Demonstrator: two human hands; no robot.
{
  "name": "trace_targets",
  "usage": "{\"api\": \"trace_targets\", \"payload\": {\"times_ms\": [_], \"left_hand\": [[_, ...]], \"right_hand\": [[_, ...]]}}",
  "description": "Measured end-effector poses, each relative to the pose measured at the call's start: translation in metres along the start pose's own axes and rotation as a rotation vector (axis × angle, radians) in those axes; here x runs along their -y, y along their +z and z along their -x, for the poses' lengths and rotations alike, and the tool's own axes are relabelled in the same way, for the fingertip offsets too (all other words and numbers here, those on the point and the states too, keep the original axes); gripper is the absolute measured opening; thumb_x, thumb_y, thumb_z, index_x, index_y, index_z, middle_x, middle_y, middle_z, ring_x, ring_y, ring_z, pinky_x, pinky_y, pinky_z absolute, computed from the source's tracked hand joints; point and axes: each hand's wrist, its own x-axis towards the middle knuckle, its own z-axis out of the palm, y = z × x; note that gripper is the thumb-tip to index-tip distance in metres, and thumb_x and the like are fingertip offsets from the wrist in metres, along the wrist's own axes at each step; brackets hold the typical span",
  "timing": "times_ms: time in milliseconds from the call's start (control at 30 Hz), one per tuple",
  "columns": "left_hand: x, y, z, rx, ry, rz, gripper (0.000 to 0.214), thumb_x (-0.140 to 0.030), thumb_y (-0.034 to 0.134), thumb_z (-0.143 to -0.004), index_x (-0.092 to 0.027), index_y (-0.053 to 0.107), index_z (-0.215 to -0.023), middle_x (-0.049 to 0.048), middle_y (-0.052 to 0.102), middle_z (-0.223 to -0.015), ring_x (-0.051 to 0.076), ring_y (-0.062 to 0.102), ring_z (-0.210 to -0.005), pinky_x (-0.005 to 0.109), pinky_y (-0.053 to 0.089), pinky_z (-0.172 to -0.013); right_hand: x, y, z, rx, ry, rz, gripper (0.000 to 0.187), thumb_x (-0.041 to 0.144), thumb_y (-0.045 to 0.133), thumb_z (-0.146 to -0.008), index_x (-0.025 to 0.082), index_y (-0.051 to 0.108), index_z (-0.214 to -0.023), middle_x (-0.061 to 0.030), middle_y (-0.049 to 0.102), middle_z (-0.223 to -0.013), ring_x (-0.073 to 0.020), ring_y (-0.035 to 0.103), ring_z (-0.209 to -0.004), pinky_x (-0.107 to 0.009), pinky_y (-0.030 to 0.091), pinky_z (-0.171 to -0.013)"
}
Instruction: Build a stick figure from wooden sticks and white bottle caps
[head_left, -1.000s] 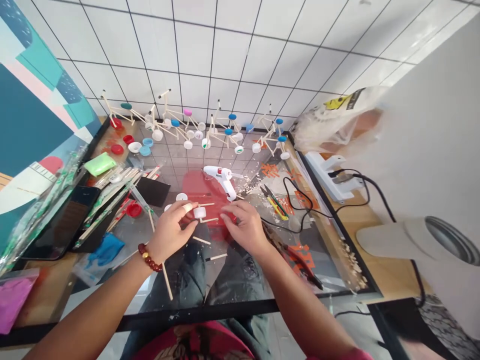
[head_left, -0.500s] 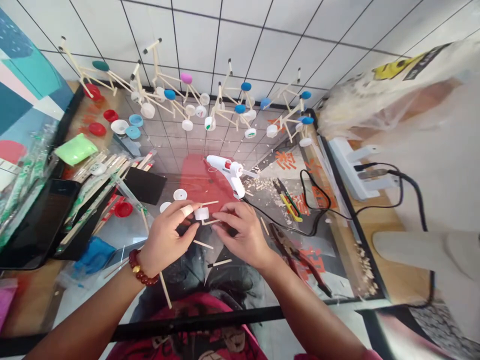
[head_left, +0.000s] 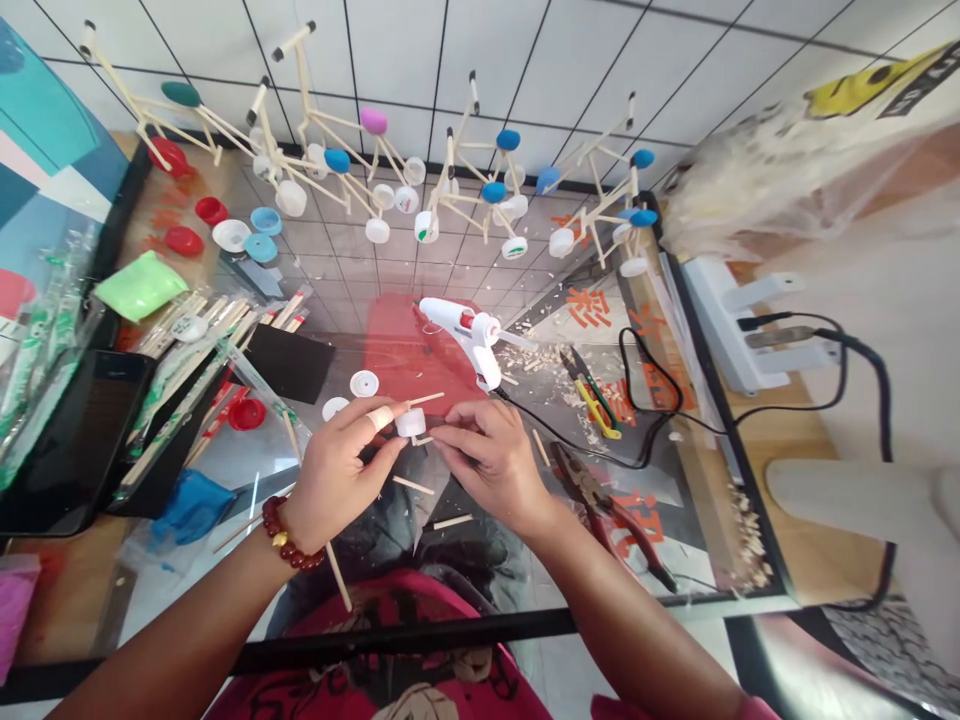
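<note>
My left hand [head_left: 339,470], with a bead bracelet at the wrist and a plaster on one finger, pinches a white bottle cap [head_left: 410,422] that has thin wooden sticks fixed to it. My right hand [head_left: 491,460] is closed at the cap's right side, its fingertips on one of those sticks [head_left: 424,440]. Both hands hover low over the glass table top [head_left: 675,470]. A white glue gun [head_left: 465,335] lies just beyond the right hand. Loose short sticks [head_left: 412,486] lie under the hands.
Several stick-and-cap models [head_left: 450,190] line the tiled wall. Two white caps [head_left: 364,383] and a black card [head_left: 289,363] lie left of the gun. Red pliers [head_left: 607,510], small cutters [head_left: 592,395], a black cord [head_left: 660,400] and a power strip [head_left: 739,335] are at right. Packets of sticks [head_left: 187,370] and a phone [head_left: 67,440] lie left.
The view has tipped down and closer. My right hand has moved in to the sticks at the cap; the left hand keeps its pinch on the cap.
</note>
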Motion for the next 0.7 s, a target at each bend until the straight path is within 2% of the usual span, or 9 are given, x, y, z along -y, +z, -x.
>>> {"api": "trace_targets", "payload": {"times_ms": [167, 367, 700], "left_hand": [[-0.0003, -0.0002, -0.0014, 0.001, -0.012, -0.015, 0.027, -0.020, 0.061, -0.091, -0.025, 0.068, -0.116, 0.0065, 0.073, -0.115, 0.021, 0.070, -0.103, 0.033, 0.060, -0.086], [-0.0012, -0.0004, -0.0022, -0.004, -0.011, -0.009, 0.024, -0.018, 0.061, -0.091, -0.022, 0.069, -0.114, 0.0062, 0.073, -0.113, 0.017, 0.071, -0.091, 0.027, 0.058, -0.080], [-0.0017, 0.0000, -0.0022, 0.016, -0.044, -0.069, 0.024, -0.022, 0.060, -0.092, -0.022, 0.069, -0.114, 0.0073, 0.073, -0.116, 0.020, 0.070, -0.101, 0.033, 0.056, -0.094]], "right_hand": [[0.0007, 0.0005, 0.0006, -0.012, 0.005, -0.002, 0.016, 0.019, 0.064, -0.092, 0.029, 0.074, -0.099, -0.0035, 0.069, -0.099, -0.0196, 0.061, -0.092, -0.039, 0.046, -0.084], [0.0015, -0.0003, 0.0000, -0.017, 0.003, -0.003, 0.014, 0.017, 0.063, -0.092, 0.026, 0.074, -0.097, -0.0040, 0.070, -0.096, -0.0188, 0.061, -0.088, -0.037, 0.046, -0.082], [0.0009, 0.0014, -0.0003, -0.013, 0.007, 0.003, 0.016, 0.020, 0.061, -0.094, 0.028, 0.074, -0.096, -0.0030, 0.069, -0.094, -0.0180, 0.061, -0.087, -0.037, 0.044, -0.082]]}}
